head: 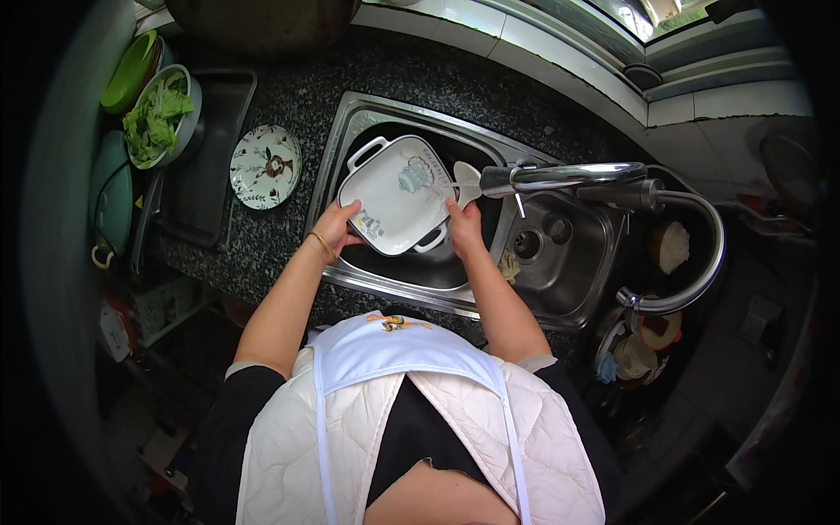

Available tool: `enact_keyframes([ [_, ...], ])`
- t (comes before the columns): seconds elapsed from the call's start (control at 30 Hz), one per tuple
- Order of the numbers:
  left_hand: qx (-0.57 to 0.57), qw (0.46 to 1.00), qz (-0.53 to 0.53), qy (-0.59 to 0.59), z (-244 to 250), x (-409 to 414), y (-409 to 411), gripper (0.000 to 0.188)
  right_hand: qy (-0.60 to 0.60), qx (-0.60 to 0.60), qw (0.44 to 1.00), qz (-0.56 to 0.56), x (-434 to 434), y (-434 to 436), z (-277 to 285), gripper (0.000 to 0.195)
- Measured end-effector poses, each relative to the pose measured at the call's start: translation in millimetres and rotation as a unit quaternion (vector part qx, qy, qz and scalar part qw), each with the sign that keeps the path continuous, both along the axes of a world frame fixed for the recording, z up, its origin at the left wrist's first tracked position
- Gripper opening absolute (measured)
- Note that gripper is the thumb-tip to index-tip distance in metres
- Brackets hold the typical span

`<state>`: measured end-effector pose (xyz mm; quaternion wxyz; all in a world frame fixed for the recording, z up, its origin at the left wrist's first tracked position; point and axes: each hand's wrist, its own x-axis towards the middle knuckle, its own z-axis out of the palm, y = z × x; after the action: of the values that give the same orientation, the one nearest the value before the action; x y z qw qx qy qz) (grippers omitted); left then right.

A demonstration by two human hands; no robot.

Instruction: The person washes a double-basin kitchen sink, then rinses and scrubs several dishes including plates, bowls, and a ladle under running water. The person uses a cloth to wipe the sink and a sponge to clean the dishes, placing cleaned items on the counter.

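Observation:
A white rectangular ceramic baking dish (387,203) with two loop handles, a dark rim and a printed pattern is held tilted above the left sink basin (426,279). My left hand (336,228) grips its lower left edge, thumb on top. On the right edge, my right hand (464,226) closes with its thumb over the rim. Between that hand and the faucet head (499,182) a white rounded piece of ware (466,174) shows; whether my fingers touch it I cannot tell. A thin stream of water runs from the faucet toward the dish's right side.
A smaller basin (564,262) with a drain adjoins on the right, a pale cloth (509,266) at its edge. Left on the granite counter (289,98) are a patterned plate (266,167), a dark tray (203,197) and a bowl of lettuce (157,121). The curved faucet pipe (712,243) arches rightward.

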<state>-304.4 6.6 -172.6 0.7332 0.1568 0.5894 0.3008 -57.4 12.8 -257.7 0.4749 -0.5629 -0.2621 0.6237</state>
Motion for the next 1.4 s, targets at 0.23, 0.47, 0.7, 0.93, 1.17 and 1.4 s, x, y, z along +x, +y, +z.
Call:
enact_keyframes([
  [0.23, -0.050, 0.963, 0.125, -0.234, -60.2, 11.5, 7.6, 0.040, -0.222, 0.143, 0.963, 0.047, 14.9, 10.3, 53.5, 0.034],
  [0.47, -0.033, 0.940, 0.132, -0.314, -84.9, 60.7, 16.8, 0.047, -0.218, 0.137, 0.966, 0.032, 19.0, -4.9, 86.1, 0.034],
  [0.7, -0.046, 0.997, -0.027, -0.059, -48.3, 85.0, 24.1, 0.059, -0.331, 0.204, 0.920, -0.050, 16.6, -22.1, 79.8, 0.025],
  [0.93, 0.045, 0.991, 0.014, -0.121, 30.1, 104.5, 20.3, 0.052, -0.464, 0.309, 0.830, 0.001, -3.9, -24.0, 85.8, 0.027],
  [1.17, -0.042, 0.970, 0.130, -0.200, 4.3, 79.5, 7.0, 0.034, -0.430, 0.461, 0.755, 0.180, -2.6, -22.8, 96.5, 0.039],
  [1.4, 0.048, 0.964, 0.084, -0.250, -11.6, 27.8, -11.8, 0.059, -0.468, 0.289, 0.832, 0.074, 15.2, -24.4, 81.5, 0.026],
])
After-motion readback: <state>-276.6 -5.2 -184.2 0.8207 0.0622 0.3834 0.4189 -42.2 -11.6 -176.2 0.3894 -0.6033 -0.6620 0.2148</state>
